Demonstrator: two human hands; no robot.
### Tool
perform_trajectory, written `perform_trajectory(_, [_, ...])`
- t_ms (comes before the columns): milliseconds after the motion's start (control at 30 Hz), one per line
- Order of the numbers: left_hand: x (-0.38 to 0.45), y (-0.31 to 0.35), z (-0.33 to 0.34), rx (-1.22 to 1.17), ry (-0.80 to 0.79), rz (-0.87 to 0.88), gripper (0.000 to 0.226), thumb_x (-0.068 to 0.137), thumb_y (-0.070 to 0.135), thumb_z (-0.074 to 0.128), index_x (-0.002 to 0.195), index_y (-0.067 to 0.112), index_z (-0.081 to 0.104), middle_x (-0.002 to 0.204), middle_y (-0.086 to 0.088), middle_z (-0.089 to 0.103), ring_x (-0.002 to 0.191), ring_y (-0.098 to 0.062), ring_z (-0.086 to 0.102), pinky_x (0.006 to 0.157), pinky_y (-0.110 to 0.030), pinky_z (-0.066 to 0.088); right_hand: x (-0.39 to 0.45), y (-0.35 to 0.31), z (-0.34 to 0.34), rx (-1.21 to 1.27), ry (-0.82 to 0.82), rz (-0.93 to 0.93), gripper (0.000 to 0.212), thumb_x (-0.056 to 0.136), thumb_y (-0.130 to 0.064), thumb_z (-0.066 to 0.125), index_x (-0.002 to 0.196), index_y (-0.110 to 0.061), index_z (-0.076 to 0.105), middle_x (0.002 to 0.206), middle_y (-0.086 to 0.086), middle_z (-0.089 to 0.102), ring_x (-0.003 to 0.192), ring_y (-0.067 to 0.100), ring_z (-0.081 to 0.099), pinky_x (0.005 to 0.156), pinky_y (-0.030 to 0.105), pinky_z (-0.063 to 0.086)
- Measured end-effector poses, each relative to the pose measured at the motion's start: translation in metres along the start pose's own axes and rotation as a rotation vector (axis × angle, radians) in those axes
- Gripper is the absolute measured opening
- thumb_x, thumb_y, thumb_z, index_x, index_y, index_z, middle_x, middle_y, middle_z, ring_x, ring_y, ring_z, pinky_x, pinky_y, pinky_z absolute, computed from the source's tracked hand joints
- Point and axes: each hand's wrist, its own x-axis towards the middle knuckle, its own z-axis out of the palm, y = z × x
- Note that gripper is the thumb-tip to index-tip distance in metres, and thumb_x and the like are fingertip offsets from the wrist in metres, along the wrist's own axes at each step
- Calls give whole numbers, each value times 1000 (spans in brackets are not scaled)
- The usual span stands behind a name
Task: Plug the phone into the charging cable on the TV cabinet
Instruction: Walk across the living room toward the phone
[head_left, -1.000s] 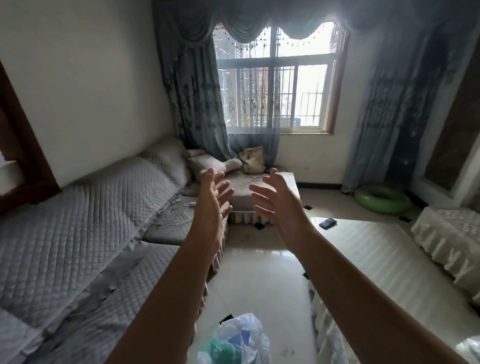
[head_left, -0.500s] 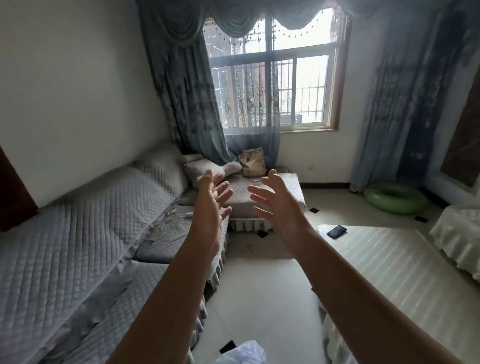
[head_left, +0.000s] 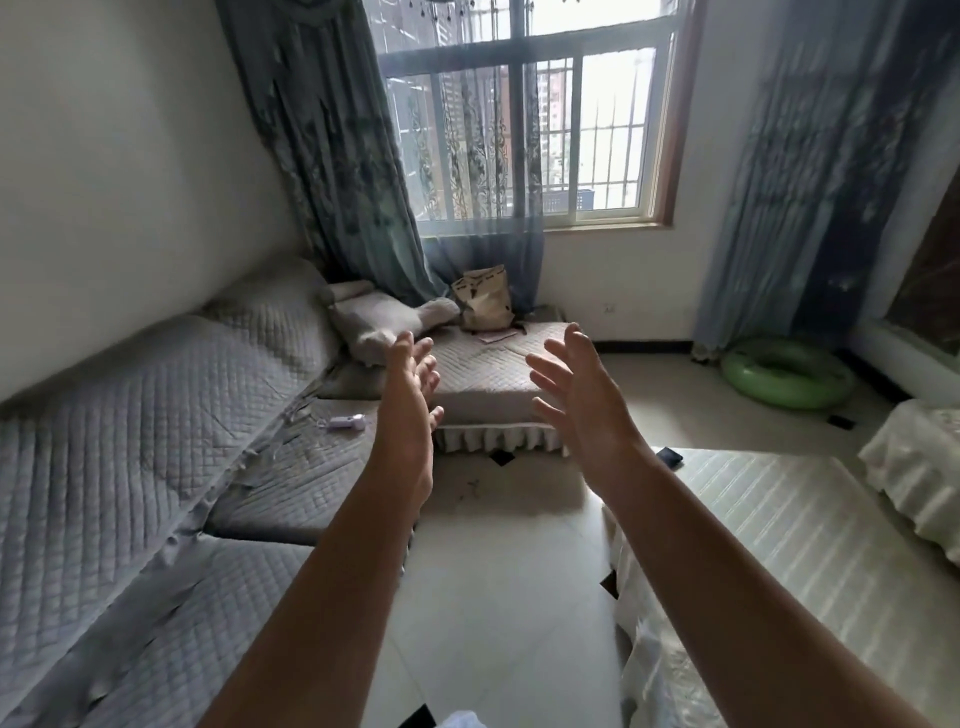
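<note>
Two hands raised, left (head_left: 410, 384) and right (head_left: 576, 395), both spread and empty, one phone (head_left: 669, 457) on table (head_left: 779, 519), one green ring (head_left: 787, 375)

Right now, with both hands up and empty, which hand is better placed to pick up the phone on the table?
Right. The phone lies on the far corner of the covered table, just beside the right hand. The left hand is held over the sofa side and would have to cross over.

Home living room: long grey quilted corner sofa (head_left: 156, 441) along white wall, blue-grey patterned curtains (head_left: 332, 140) at barred window (head_left: 550, 119), cloth-covered low table (head_left: 810, 561), green inflatable swim ring (head_left: 787, 375) on pale tiled floor (head_left: 498, 587).
</note>
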Motion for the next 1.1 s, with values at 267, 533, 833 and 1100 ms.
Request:
perform_trajectory(267, [101,-23,33,-44,-52,-5,62,95,59,24,144,25,41,157,-5,35,140,-19,36,114,-50,22,89,6,-18,-33,57,10,55,98,-42,30,146,-16,34,149,10,43,137,24,39,115,41,27])
perform_trajectory(533, [209,-22,69,-90,-160,-8,58,96,55,25,140,24,46,150,-3,44,128,-16,45,109,-47,28,186,-6,-12,-39,151,-25,53,96,-44,35,142,-16,39,142,8,50,133,20,43,113,41,29])
perform_trajectory(833, [297,-30,92,-91,-185,-37,56,96,55,26,138,25,48,149,-4,45,130,-19,45,111,-48,29,278,-14,-24,1,169,-13,51,97,-44,34,140,-17,41,141,8,51,132,21,43,113,41,29])
perform_trajectory(1100, [383,-62,132,-72,-175,-54,56,95,56,27,138,25,48,149,-5,45,129,-19,46,110,-48,30,382,-10,-62,-7,108,-18,57,94,-49,36,141,-16,41,141,7,51,132,21,44,110,39,34])
